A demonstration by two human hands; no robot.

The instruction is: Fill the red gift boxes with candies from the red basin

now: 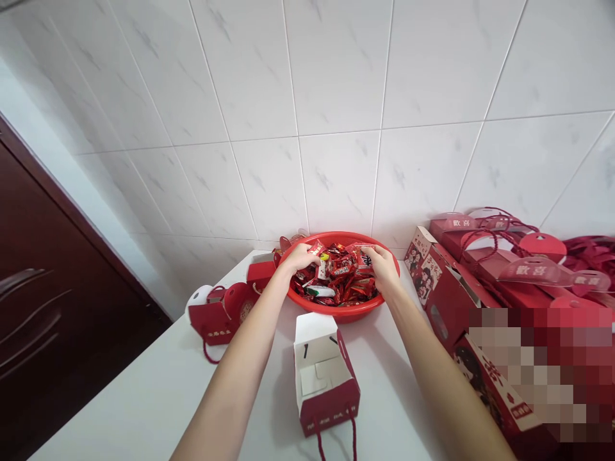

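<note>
White tiled wall [336,77] behind white table [158,397]. Red basket [346,312] near wall, full of wrapped packets [342,270]; open box [330,413] just in front. Left hand [300,258] pinching small red packet [316,248], right hand [385,266] gripping larger one [364,257], both over basket.

Both bare forearms stretch forward from the bottom of the view, the left forearm [243,358] slanting to the right and the right forearm [437,358] slanting to the left, so that they draw together toward the front. The left grip [303,257] turns inward, its fingers curled and closed in a pinch. The right grip [379,259] faces it at about the same level, fingers bent and pointing inward, likewise pinched. The two are apart.
</note>
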